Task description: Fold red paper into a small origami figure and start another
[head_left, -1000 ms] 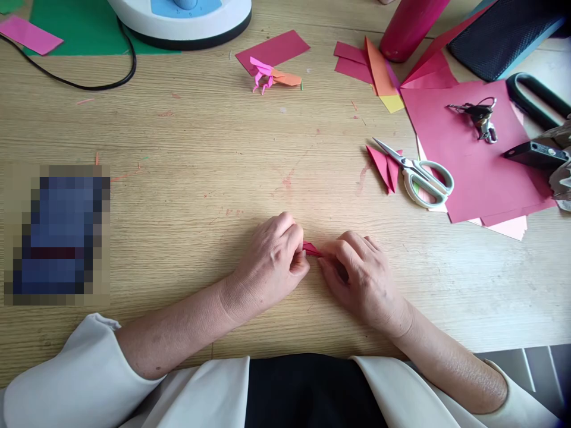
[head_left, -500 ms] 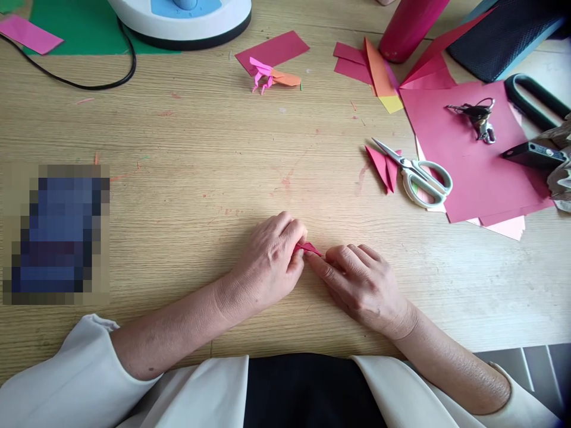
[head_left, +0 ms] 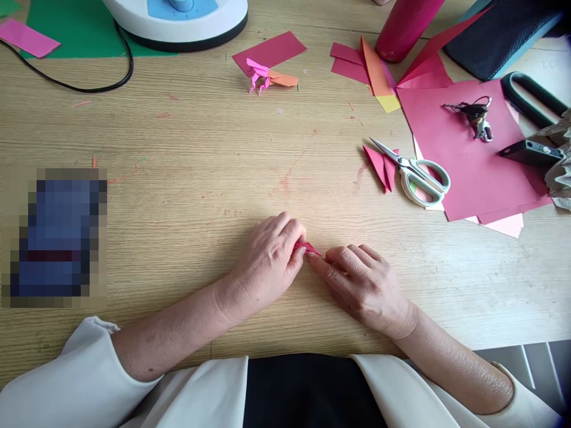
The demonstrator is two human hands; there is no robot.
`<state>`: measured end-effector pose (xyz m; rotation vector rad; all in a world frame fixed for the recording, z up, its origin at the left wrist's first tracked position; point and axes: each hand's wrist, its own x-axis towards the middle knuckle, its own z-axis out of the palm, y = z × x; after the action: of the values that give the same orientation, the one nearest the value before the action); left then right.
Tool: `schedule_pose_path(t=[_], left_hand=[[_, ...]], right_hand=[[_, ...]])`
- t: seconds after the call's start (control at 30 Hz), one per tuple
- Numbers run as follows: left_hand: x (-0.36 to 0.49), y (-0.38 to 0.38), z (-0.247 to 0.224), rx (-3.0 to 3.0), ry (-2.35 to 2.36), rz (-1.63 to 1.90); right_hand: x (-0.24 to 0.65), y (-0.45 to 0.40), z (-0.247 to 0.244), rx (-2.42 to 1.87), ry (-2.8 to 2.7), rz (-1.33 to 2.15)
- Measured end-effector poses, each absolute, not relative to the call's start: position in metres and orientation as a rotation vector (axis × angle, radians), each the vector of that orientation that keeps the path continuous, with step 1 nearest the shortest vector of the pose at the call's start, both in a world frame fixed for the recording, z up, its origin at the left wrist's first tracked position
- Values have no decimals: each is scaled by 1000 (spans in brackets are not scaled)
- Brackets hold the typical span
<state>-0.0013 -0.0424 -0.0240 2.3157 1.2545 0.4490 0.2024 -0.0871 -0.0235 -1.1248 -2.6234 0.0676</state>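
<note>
A small folded piece of red paper (head_left: 308,247) is pinched between my two hands, low in the middle of the view. My left hand (head_left: 274,252) closes on its left part, with the thumb and curled fingers hiding much of it. At its right tip, my right hand (head_left: 363,285) grips with thumb and index finger; the other fingers are curled. Ahead and to the right lie scissors (head_left: 413,172) with pale handles, their blades resting across a folded red paper piece (head_left: 380,167). Farther off sits a pink and orange folded paper figure (head_left: 270,77).
Red paper sheets (head_left: 468,166) with keys (head_left: 476,116) on top lie at the right. A red cylinder (head_left: 405,30) stands at the back, near orange and red strips. A white appliance (head_left: 178,27) with a black cord (head_left: 98,89) is back left. A blurred-out rectangular object (head_left: 57,235) lies left.
Both hands keep nearly the same pose on the red paper. The view has shifted very slightly, so the things on the table appear a little farther left.
</note>
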Motion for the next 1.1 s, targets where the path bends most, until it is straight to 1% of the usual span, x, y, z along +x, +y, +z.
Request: schedule_pose_path(t=[0.57,0.9,1.1], left_hand=[[0,-43,-22,2340,1264,418],[3,-44,-26,2347,1315,421],[-3,-45,-27,2364,1216,419]], right_hand=[[225,-94,-25,-1116,-2671,43],[216,-88,-21,-1142,-2644,105],[207,-82,-18,-1100,-2709,50]])
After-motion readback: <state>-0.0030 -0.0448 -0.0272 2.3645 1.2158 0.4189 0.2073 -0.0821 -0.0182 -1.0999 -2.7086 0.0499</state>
